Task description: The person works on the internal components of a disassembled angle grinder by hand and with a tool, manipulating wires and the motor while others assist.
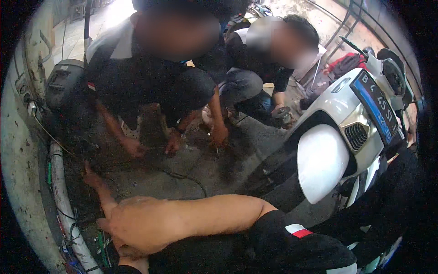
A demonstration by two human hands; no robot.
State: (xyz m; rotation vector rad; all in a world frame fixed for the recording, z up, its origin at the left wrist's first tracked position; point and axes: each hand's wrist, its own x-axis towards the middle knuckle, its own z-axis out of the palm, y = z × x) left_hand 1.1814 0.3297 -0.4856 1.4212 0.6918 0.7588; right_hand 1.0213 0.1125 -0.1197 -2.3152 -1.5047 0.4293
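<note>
My right arm crosses the lower view from the right, out of a black sleeve with a red-and-white patch. My right hand (pixel 146 223) is closed over my left forearm (pixel 132 263), its fingers partly hidden beneath the palm. Beyond it my left hand (pixel 94 181) reaches to the dark floor with one finger stretched out. A thin wire (pixel 59 140) from the wall ends close to this finger; I cannot make out anything held. Past my hands lies a black cable (pixel 180 176) on the floor.
Two people crouch opposite, hands (pixel 132 148) low over the floor; one has a round metal part (pixel 283 116). A white scooter (pixel 324 155) stands at right. At left are a pale pipe (pixel 64 192), a wall socket (pixel 25 93) and a dark welding mask (pixel 64 82).
</note>
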